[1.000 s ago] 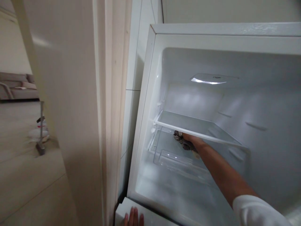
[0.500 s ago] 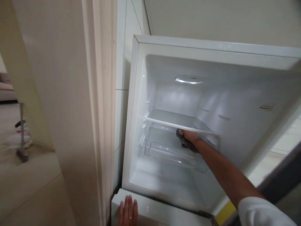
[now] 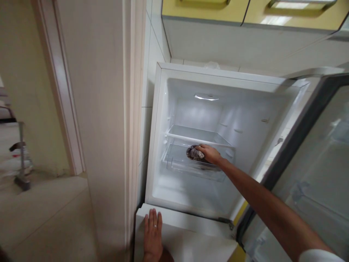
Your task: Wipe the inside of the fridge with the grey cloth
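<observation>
My right hand (image 3: 209, 153), near the middle of the frame, grips a bunched, dark patterned cloth (image 3: 193, 153) inside the fridge (image 3: 185, 191). The cloth sits just below the front edge of a glass shelf (image 3: 195, 133) and over a clear plastic tray (image 3: 177, 165); I cannot tell whether it touches the tray. My left hand (image 3: 152, 236), at the bottom centre, holds nothing: it lies against the white lower door (image 3: 199, 240) with fingers stretched out, a ring (image 3: 155, 226) on one of them. Above the shelf, a lamp (image 3: 206, 97) glows in the fridge's ceiling. The fridge door (image 3: 311, 156) stands open along the right side. Yellow cabinets (image 3: 204, 10) cross the top of the frame, and a broom (image 3: 22, 182) stands at the lower left, beyond a pale door frame (image 3: 109, 127).
</observation>
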{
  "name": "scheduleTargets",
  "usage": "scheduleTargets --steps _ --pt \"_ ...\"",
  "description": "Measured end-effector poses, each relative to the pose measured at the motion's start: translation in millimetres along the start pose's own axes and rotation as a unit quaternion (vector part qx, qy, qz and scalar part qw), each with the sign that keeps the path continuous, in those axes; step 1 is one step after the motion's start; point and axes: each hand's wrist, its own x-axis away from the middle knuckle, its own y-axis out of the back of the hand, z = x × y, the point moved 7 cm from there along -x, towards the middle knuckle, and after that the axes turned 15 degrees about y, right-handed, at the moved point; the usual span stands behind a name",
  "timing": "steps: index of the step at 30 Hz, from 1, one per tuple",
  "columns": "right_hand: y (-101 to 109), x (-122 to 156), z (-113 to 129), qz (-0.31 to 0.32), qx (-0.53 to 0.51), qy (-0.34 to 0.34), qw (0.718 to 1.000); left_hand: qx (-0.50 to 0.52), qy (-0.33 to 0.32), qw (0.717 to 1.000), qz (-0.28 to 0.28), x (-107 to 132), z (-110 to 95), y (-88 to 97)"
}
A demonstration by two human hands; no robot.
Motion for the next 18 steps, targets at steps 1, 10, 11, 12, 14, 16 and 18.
scheduleTargets --steps 1,10,11,12,14,16,18 --pt "8 4 7 -0.032 0.014 0.009 0.999 0.0 -0.008 1.0 0.0 1 0 -1.3" --pt "76 15 52 -0.362 0.041 0.01 0.931 -0.04 -0.057 0.995 -0.068 -9 3 10.9" --pt "88 10 54 -0.399 0.031 -0.005 0.917 -0.044 -0.061 0.994 -0.078 -9 4 10.6" --pt "100 3 56 -0.433 0.02 -0.021 0.901 -0.047 -0.062 0.993 -0.089 -9 5 8.3" --pt "124 -15 56 -0.49 -0.007 -0.054 0.87 -0.051 -0.061 0.991 -0.106 -4 9 -3.5" --pt "146 -39 52 -0.528 -0.04 -0.081 0.845 -0.055 -0.061 0.99 -0.117 4 13 -23.4" --pt "161 -67 42 -0.547 -0.08 -0.117 0.825 -0.055 -0.059 0.988 -0.134 11 16 -43.0"
